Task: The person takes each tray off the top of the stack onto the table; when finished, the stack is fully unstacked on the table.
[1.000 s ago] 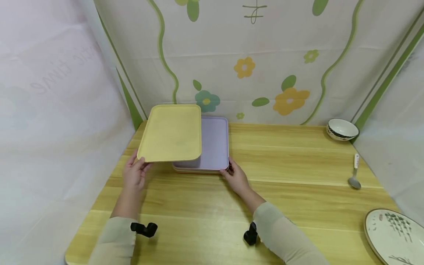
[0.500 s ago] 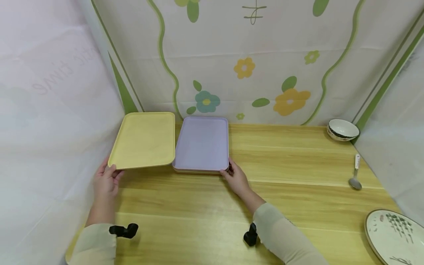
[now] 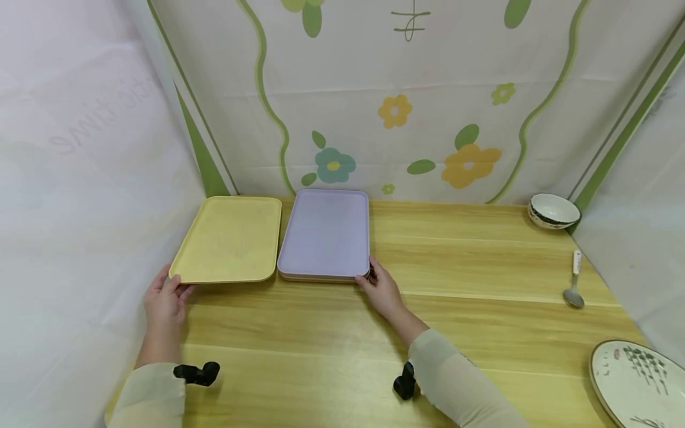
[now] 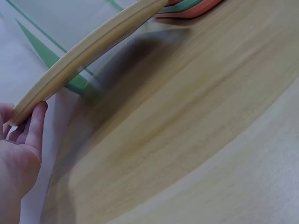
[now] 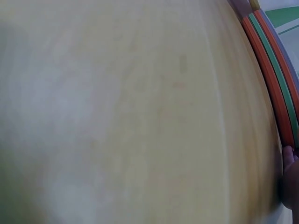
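Note:
My left hand (image 3: pixel 165 300) pinches the near left corner of a yellow tray (image 3: pixel 227 241), thumb on top and fingers beneath. In the left wrist view this yellow tray (image 4: pixel 79 58) is tilted and raised over the table, its shadow below it. Beside it on the table lies a stack of trays (image 3: pixel 326 235), a purple one on top. Orange and green tray edges (image 5: pixel 275 74) show under the purple in the right wrist view. At the stack's near right corner, my right hand (image 3: pixel 382 291) grips the edge, with the thumb at the front and fingers along the side.
A patterned bowl (image 3: pixel 553 211) stands at the back right of the wooden table (image 3: pixel 332 345). In front of it lies a spoon (image 3: pixel 574 282) with a white handle. A large decorated plate (image 3: pixel 637 386) is at the front right. Fabric walls border the back and sides.
The left hand has carried the yellow tray leftward off the purple tray, then lowered it and drawn it nearer. My right hand has stayed at the stack's corner.

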A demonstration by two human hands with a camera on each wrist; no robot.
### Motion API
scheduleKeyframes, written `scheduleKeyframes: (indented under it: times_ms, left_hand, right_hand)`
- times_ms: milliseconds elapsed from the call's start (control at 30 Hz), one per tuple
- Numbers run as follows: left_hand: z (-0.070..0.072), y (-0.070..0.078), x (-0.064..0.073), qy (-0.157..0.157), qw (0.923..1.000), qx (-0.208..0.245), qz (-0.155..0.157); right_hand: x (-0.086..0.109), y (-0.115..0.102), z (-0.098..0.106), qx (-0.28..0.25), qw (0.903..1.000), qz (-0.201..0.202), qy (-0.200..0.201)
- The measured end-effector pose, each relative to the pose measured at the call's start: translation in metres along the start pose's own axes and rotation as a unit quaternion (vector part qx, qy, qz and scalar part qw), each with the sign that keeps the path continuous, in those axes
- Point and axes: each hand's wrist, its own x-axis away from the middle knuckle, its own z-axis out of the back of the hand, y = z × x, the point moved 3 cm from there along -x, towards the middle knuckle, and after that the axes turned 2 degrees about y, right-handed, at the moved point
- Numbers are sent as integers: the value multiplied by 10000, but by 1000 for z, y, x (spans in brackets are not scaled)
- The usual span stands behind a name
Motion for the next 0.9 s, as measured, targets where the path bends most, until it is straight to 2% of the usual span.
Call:
scheduleKeyframes:
  times_ms: [233,333,500,700,900]
  left_hand:
    - [4,-10,0,19,9995,-286,112]
    - [4,-15,-1,21,9988,-448,182]
    - [0,-23,-2,78,9948,-1006,132]
    - [-5,-30,-9,-4,9939,-1089,159]
    - [-7,-34,-12,-24,9889,-1482,124]
  right_hand:
    - [1,1,0,40,9999,-150,-28]
    - [0,2,0,68,9999,-82,9]
    - [-1,2,1,57,9999,62,61]
    - [0,1,0,11,10000,38,20]
    - [1,-1,-1,52,10000,-29,-5]
